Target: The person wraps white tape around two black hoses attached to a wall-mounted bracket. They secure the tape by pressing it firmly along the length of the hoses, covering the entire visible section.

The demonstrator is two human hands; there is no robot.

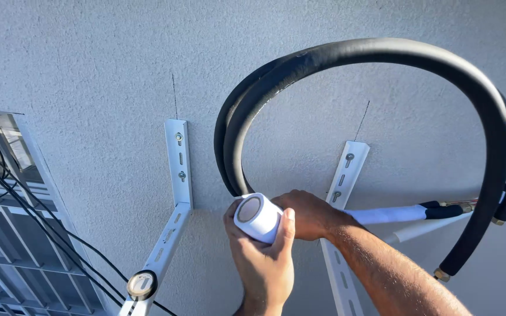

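Here, hidden: the fingers of the right hand (308, 213) lie behind the roll of white tape (257, 217), so I cannot tell whether that hand is closed on anything; both forearms run off the bottom edge.
Cut off: the right wall bracket (339, 234) is partly covered by the right forearm, and the grille (13, 246) runs out of view at the left.
Left hand: the left hand (265, 257) is wrapped around the roll, thumb on its right side, fingers on the left.
Tape roll: held in front of the wall, between the two brackets, just below the lower end of the hose loop, its hollow core facing the camera.
Wall: grey rendered wall (89, 70), fine-grained and rough, sunlit.
Hoses: two black foam-insulated pipes (382, 50) bend together in a wide loop; brass fittings (440, 274) show at one end, lower right.
Wrapped bundle: a white-taped section of line (385, 214) runs right from the right hand to black sleeves.
Left bracket: white perforated metal angle (178, 169), bolted to the wall, with a round rubber pad (141, 285) on its arm.
Cables: thin black wires (30, 205) cross the grille.
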